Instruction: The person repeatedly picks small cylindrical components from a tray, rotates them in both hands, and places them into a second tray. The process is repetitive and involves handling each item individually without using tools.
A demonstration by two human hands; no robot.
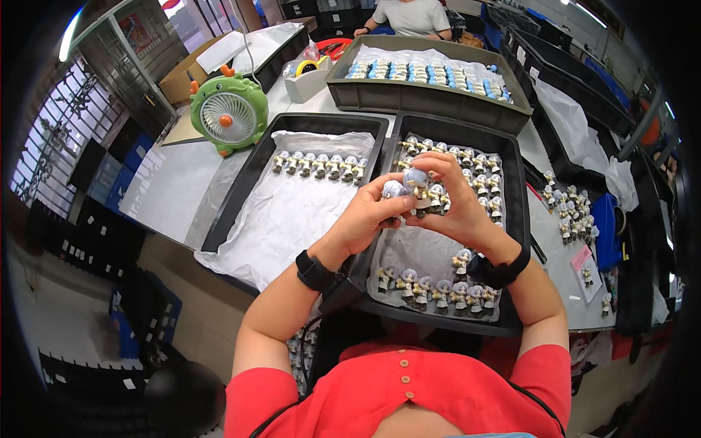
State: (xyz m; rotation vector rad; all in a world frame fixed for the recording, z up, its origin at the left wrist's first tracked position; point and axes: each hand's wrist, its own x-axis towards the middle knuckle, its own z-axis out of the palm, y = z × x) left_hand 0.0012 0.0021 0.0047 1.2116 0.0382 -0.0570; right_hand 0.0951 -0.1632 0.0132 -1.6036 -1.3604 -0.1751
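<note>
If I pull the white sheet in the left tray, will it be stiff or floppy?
Probably floppy: the white sheet is creased and droops over the near edge of the left tray. It looks thin, so likely light. Little figures rest on it in a row, so they might shift too.

The left hand [371, 212] covers much of the body of one doll [393, 189]. The fingers of the right hand [458, 208] hide part of the other doll [415, 179]. Both dolls' faces are too small to make out. The hands also block some of the little dolls in the right black tray [520, 241], and the right wrist band [505, 271] covers a bit more. In the green tray [438, 101], the tiny toys are too small to tell well. The person across, in a white shirt [412, 16], is cut off at the top. The red shirt [467, 376] runs off the bottom. A dark round thing [182, 400] is blurry.
</note>
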